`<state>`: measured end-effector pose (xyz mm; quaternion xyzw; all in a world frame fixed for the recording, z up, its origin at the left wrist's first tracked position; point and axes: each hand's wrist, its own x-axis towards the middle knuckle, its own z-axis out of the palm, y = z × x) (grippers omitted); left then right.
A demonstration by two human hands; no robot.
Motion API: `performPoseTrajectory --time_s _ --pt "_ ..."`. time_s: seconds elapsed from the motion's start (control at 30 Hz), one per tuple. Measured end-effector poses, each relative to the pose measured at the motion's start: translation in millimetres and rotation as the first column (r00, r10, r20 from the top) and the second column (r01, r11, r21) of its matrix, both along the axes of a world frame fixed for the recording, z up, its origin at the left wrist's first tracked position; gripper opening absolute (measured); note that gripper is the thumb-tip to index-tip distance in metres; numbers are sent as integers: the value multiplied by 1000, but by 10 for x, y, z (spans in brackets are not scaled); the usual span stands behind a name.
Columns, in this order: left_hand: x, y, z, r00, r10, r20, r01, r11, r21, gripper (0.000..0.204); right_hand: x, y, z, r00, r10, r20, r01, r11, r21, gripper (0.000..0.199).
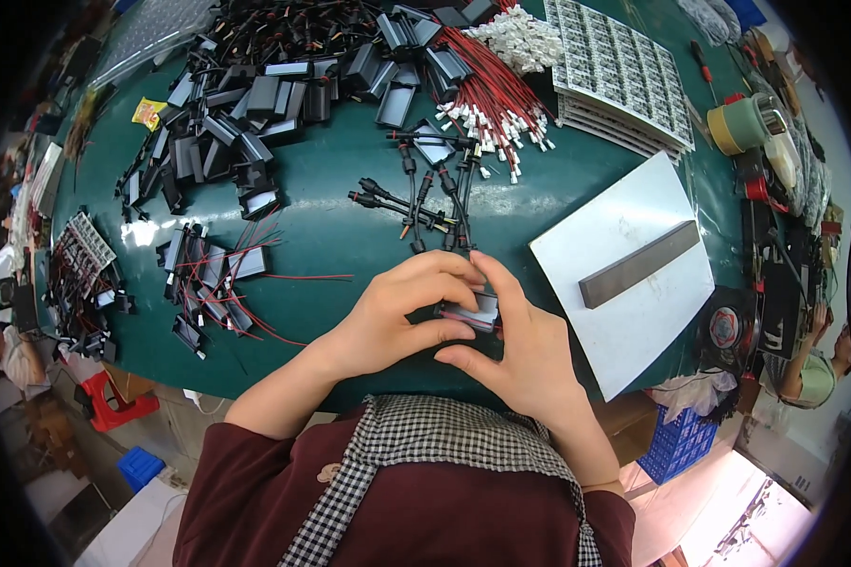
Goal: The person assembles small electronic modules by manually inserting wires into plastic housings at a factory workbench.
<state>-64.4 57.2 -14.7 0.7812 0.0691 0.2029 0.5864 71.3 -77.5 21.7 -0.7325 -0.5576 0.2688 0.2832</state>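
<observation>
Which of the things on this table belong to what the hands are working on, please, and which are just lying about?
In use:
- left hand and right hand, both on the small black box
- black cables just beyond the hands
- pile of black boxes
- red wires

Lying about:
- white board with dark bar
- tape roll
- yellow packet

Small black housing [471, 310] between fingertips
</observation>
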Motion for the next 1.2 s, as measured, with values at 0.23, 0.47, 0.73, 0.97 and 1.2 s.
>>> performPoseTrajectory --time_s 0.23,0.47,0.73,0.97,1.2 --pt "4 -45 3 1000 20 9 -18 989 -148 10 -38 -36 -67 998 -67 -2 67 996 55 65" --pt "-339 192 306 935 292 200 -276 955 -105 4 -28 53 -13 985 -148 84 135 981 139 36" --pt "-978 381 818 758 506 410 -505 855 -122 13 34 196 141 993 112 -28 -109 991 79 41" --pt "-1258 478 1158 748 663 29 -282 278 918 15 620 328 109 1000 -25 15 25 999 26 29" --pt "-1074 612 334 611 609 -506 76 591 803 15 1046 921 -299 938 -92 333 99 995 -5 25"
